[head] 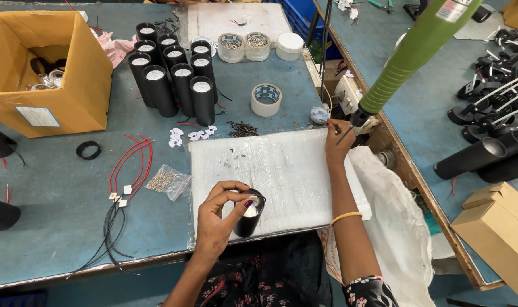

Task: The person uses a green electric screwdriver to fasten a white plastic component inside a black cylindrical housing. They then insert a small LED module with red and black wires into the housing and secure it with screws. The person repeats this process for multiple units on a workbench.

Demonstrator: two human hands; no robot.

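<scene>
Nearest the camera, a black cylindrical lamp housing (248,215) is held upright by the left hand (220,219), whose grip is clenched around its top rim; the housing stands on the near edge of a white foam sheet (281,170) spread over the blue tabletop (60,199). Farther off, the right hand (337,141) is raised at the sheet's far right corner, its fingers pinched at the tip of a hanging green electric screwdriver (409,54); whether a screw is held in that grip cannot be told.

Left of the sheet lie a small clear bag of screws (167,181) and a bundle of red and black wires (125,176) ending in small white boards. Behind the sheet stand a cluster of finished black housings (173,71), a roll of tape (266,99), loose dark screws (243,129) and round tubs of fasteners (243,46). A cardboard box (46,71) sits at far left.

As a judgement, the housing could be tipped off the tabletop's edge, since it stands just beside that edge and is steadied only at the rim. A fingertip could be nicked by the bit if the driver were triggered while pinched. Small screws could be lost among those scattered on the foam.
</scene>
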